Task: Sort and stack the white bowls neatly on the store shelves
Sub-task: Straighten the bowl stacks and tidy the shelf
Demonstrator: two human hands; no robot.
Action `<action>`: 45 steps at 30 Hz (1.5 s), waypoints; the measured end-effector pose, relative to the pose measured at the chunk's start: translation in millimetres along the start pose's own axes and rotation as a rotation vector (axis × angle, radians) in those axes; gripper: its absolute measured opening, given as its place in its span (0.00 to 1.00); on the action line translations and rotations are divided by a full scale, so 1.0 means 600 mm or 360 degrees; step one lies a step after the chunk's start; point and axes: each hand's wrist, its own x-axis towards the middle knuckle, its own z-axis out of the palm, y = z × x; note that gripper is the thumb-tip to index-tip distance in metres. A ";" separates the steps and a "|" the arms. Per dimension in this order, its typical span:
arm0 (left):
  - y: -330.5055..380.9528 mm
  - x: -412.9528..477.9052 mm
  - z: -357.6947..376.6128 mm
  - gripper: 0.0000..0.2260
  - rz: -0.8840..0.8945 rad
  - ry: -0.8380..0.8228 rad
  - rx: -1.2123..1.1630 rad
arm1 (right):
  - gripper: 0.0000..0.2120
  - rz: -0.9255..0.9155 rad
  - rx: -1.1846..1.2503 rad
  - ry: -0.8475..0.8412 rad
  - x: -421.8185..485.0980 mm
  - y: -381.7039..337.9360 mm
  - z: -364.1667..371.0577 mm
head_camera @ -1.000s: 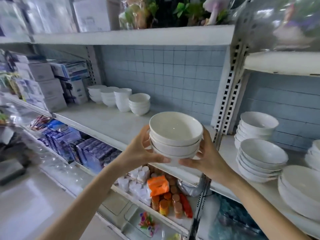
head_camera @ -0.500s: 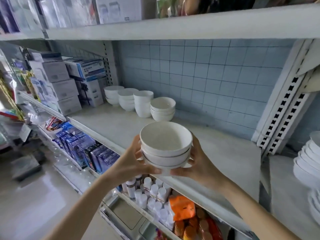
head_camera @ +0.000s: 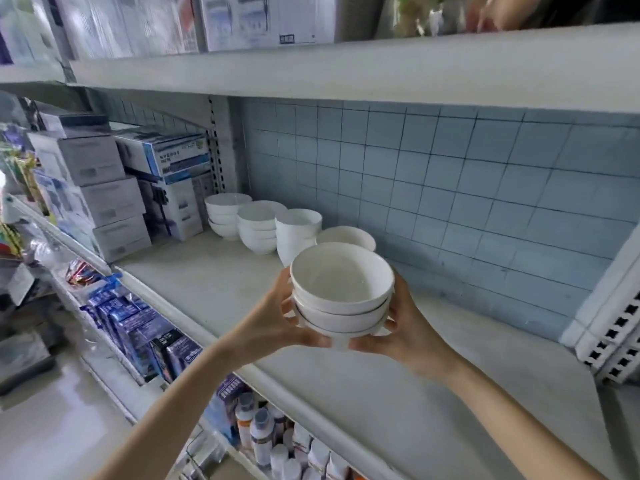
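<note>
Leftward along the shelf [head_camera: 214, 282] is where I am carrying the stack of three white bowls [head_camera: 341, 292], and it is now hanging in the air just on the near side of the row of bowl stacks [head_camera: 259, 230] by the far wall, closer to them than a moment ago. My left grip [head_camera: 277, 320] is wrapping the stack's left side, my right grip [head_camera: 412, 327] is wrapping its right, and both thumbs are reaching under the bottom bowl.

I am judging the risks from here. The short stack [head_camera: 346, 237] is sitting right behind my load, so pushing farther at this height is likely to knock rim against rim and chip the glaze. The bowls are only nesting loosely, so tilting could set the top one sliding. My thumbs are lying underneath, so lowering flat is risking a pinch or a sudden drop.
</note>
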 end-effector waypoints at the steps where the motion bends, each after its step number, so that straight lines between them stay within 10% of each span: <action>1: -0.006 0.009 -0.008 0.51 0.0005 -0.0003 -0.0003 | 0.55 0.0004 -0.0012 0.0006 0.010 0.003 0.001; 23: -0.030 0.329 -0.203 0.45 0.0312 -0.0545 0.0390 | 0.60 0.0126 -0.0221 0.0863 0.235 -0.004 0.040; 45: -0.066 0.425 -0.167 0.46 0.0147 -0.0672 0.1002 | 0.53 0.0378 -0.0321 0.0958 0.280 0.083 -0.014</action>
